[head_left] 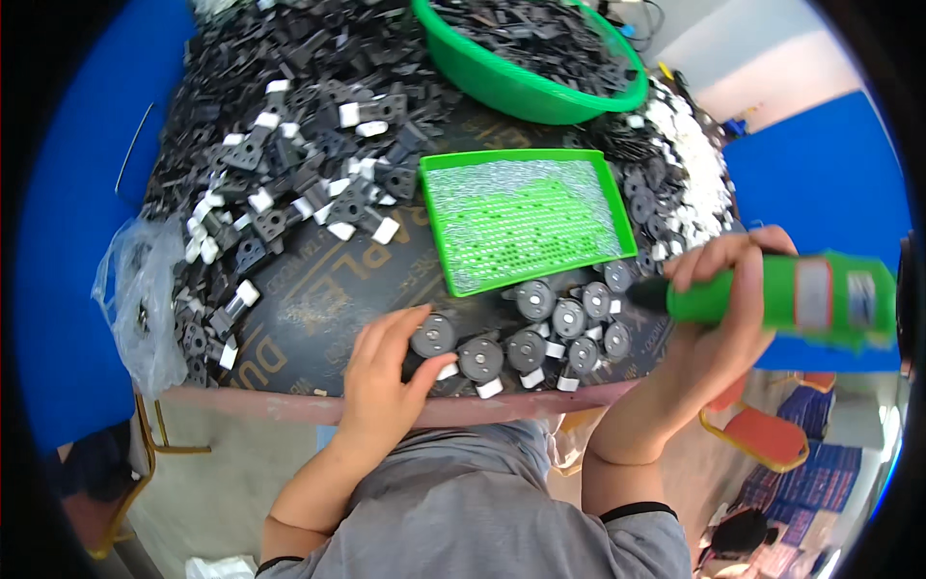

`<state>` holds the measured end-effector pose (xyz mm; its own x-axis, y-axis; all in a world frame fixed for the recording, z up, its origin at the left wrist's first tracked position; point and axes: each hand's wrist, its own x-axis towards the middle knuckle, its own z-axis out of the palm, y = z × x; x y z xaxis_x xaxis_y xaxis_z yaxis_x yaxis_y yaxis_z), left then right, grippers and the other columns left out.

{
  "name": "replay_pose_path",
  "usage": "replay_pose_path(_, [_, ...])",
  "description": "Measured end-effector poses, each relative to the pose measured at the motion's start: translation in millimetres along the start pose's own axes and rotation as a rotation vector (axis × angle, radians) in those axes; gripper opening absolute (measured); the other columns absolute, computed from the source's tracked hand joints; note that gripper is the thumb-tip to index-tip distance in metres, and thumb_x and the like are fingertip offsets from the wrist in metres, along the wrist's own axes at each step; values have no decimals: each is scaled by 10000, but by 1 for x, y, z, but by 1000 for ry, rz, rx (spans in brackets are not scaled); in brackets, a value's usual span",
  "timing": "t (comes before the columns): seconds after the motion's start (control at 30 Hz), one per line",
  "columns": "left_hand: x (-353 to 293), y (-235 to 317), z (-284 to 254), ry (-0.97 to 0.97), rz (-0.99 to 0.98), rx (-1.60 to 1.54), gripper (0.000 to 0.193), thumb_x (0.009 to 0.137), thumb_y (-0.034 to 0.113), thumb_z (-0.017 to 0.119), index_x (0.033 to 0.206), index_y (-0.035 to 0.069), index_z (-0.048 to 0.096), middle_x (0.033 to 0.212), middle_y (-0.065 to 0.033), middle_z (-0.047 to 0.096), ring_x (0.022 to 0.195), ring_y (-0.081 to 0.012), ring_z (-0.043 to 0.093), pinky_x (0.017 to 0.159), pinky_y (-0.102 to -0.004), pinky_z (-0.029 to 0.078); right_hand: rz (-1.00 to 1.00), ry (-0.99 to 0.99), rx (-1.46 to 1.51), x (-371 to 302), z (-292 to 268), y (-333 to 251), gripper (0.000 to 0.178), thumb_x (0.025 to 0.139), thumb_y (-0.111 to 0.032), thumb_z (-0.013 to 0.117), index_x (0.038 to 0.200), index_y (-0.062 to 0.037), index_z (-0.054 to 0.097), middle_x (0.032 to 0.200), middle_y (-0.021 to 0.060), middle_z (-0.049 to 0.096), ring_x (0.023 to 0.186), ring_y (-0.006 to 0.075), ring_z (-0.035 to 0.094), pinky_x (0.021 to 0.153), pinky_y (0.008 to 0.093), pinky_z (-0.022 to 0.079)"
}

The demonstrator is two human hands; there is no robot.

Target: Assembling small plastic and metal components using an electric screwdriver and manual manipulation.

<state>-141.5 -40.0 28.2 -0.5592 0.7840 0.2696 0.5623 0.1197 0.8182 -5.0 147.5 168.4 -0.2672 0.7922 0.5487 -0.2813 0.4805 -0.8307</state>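
Note:
My left hand is at the table's front edge, its thumb and fingers closed around the rim of a round black plastic part with a white block. Out to the right, my right hand grips a green electric screwdriver, slightly blurred, its dark nose pointing left. Between the hands sit several more round black parts, metal dots at their centers and white blocks at their edges. Behind them lies a green perforated tray holding many small silvery pieces, probably screws.
A big green basin of black pieces stands at the back. Loose black parts are heaped at the back left, and white pieces at the right. A clear plastic bag hangs at the left edge. Red-seated chairs stand below right.

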Motion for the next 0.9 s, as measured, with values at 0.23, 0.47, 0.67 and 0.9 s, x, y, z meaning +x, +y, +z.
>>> replay_pose_path(0.23, [-5, 8, -3, 79, 28, 5, 528, 792, 99, 819, 1275, 25, 620, 1229, -171, 635, 1111, -323, 621, 948, -383, 493, 64, 325, -682, 8, -120, 41, 252, 983, -253, 686, 1031, -18, 608, 925, 5, 604, 858, 73, 535, 750, 229, 421])
replay_pose_path(0.47, [-1, 17, -7, 64, -168, 28, 477, 854, 72, 758, 1308, 55, 613, 1256, -133, 617, 1065, -220, 638, 804, -317, 536, 6, 366, -407, -36, -156, 47, 298, 948, -73, 695, 1173, -18, 508, 1005, 52, 578, 899, 119, 583, 815, 233, 490])
replay_pose_path(0.67, [-12, 34, -7, 14, -192, 57, 485, 874, 50, 726, 1339, 57, 588, 1300, -130, 587, 1099, -231, 620, 837, -321, 534, 139, -263, -855, -121, -123, 41, 899, 565, -268, 971, 1282, -15, 490, 1265, 140, 502, 1219, 314, 479, 1050, 448, 391])
replay_pose_path(0.9, [-8, 43, 9, -65, -79, 201, 474, 903, 90, 685, 1350, 20, 543, 1270, -198, 576, 1140, -358, 580, 969, -392, 463, 247, -360, -912, -123, -101, 61, 976, 589, -311, 953, 1391, -72, 450, 1446, 211, 379, 1322, 418, 387, 1074, 512, 354])
